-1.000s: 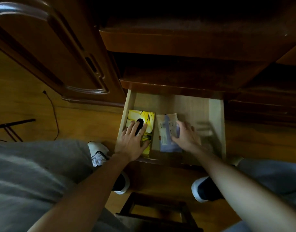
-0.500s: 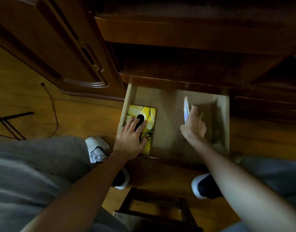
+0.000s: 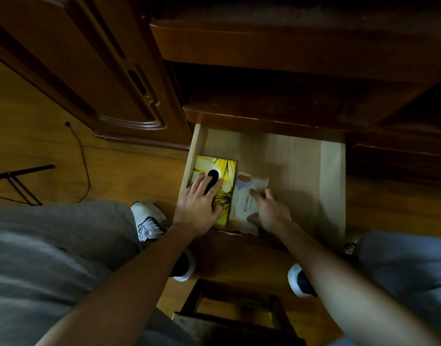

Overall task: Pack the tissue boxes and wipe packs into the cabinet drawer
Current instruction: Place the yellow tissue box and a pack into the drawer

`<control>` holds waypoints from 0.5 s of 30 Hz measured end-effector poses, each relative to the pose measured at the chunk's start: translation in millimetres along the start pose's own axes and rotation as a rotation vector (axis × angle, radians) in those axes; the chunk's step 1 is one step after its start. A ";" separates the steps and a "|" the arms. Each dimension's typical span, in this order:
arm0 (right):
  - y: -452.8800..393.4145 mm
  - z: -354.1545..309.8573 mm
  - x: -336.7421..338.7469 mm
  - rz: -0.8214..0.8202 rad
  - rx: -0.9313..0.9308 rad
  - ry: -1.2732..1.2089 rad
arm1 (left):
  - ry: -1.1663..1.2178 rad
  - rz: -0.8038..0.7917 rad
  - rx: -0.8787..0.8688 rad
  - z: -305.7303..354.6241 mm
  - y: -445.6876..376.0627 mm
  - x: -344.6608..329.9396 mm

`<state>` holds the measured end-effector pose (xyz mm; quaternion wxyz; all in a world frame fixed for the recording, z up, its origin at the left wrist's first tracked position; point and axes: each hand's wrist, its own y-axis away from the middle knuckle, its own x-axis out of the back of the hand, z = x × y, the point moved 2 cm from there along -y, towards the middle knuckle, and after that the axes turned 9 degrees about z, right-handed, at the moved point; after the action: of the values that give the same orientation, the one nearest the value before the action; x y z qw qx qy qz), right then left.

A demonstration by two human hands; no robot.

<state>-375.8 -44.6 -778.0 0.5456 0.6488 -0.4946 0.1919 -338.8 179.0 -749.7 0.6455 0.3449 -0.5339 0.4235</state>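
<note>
Head view, looking down into an open cabinet drawer (image 3: 332, 186) of pale wood, pulled out beneath dark brown cabinet shelves (image 3: 289, 46). A yellow tissue box (image 3: 225, 168), printed with palm leaves and bearing a dark oval slot, lies flat against the drawer's left wall. The left hand (image 3: 198, 208) rests on it with fingers straight and spread, covering the box's near half and part of the slot. Just beside the box, touching or nearly touching its right edge, lies a white wipe pack (image 3: 244, 198) with pale coloured patches at its far end; its small printed text is too fine to read. The right hand (image 3: 269, 212) lies over the pack's right side, motion-blurred; the thumb seems to sit at the pack's near edge and the fingers on top, but whether it pinches the pack or merely presses it cannot be told. The drawer's right half shows bare wood. The drawer's near edge is hidden by the forearms. White shoes (image 3: 149, 221) and grey trousers (image 3: 52, 258) fill the foreground; a dark wooden stool (image 3: 236, 310) is cut off below. A cable (image 3: 82, 158) trails across the floor at left.
</note>
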 end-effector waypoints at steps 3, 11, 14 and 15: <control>1.5 -9.4 0.3 -0.018 0.028 -0.072 | -0.027 -0.012 -0.017 1.2 -0.1 1.5; 22.6 -14.0 89.7 0.108 0.096 -0.254 | -0.034 -0.161 -0.030 19.0 -29.1 67.2; 44.8 -30.4 165.3 0.399 0.234 -0.241 | -0.007 0.043 -0.055 32.5 -60.4 144.1; 56.1 -37.7 195.1 0.519 0.282 -0.224 | 0.014 0.149 -0.072 37.3 -69.8 175.6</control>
<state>-327.4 -90.3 -582.6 0.3251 0.5874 -0.6691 0.3187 -277.2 148.7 -569.7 0.6281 0.2777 -0.5684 0.4532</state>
